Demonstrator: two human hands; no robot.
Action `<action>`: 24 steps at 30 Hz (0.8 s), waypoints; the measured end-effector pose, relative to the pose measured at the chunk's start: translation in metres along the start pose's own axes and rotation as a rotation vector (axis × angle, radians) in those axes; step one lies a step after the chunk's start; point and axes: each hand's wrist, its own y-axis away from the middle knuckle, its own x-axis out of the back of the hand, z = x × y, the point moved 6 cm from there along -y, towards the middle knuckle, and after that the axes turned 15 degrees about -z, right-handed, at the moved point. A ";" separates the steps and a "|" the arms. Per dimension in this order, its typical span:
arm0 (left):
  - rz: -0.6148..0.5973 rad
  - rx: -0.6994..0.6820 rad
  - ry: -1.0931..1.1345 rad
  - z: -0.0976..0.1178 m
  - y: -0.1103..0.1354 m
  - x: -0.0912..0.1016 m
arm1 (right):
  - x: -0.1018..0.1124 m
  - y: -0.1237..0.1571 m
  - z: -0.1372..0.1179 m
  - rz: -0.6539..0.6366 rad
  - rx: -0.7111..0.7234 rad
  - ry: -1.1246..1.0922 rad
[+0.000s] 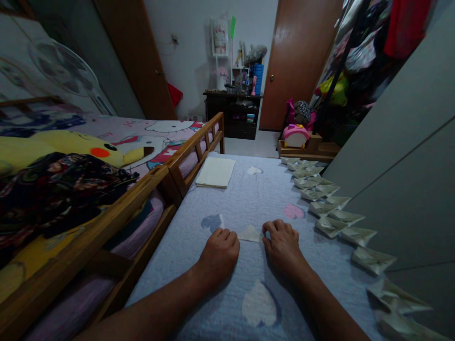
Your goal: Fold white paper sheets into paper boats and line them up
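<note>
— Though it's dim, what's at lower centre?
— My left hand [220, 252] and right hand [283, 244], curled, touch a triangular folded paper [250, 234] on the quilted blanket [245, 196]; whether they pinch it, I can't tell.

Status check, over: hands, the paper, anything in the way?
Left hand and right hand curled, one at each side of the folded paper, flat on the quilt. Paper boats lined along the right, paper stack ahead, both apart.
</note>
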 end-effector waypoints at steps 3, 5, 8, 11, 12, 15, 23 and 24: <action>0.025 0.076 0.113 -0.005 -0.001 0.006 | 0.000 -0.002 0.001 0.019 0.024 -0.019; 0.040 0.128 0.221 -0.011 -0.003 0.007 | 0.001 -0.003 -0.002 0.031 0.067 -0.064; 0.071 0.152 0.403 -0.019 -0.008 0.003 | 0.002 -0.003 -0.009 0.044 0.115 -0.125; 0.095 0.109 0.544 -0.025 -0.017 -0.001 | 0.003 -0.003 -0.015 0.046 0.140 -0.152; 0.098 0.096 0.583 -0.026 -0.019 -0.002 | 0.003 -0.003 -0.016 0.039 0.153 -0.161; 0.104 0.070 0.700 -0.030 -0.024 -0.001 | 0.004 -0.001 -0.020 0.000 0.212 -0.211; 0.192 -0.065 1.196 -0.037 -0.026 0.009 | 0.006 0.001 -0.021 0.025 0.325 -0.626; 0.200 -0.063 1.246 -0.038 -0.026 0.008 | 0.005 0.000 -0.020 0.017 0.325 -0.720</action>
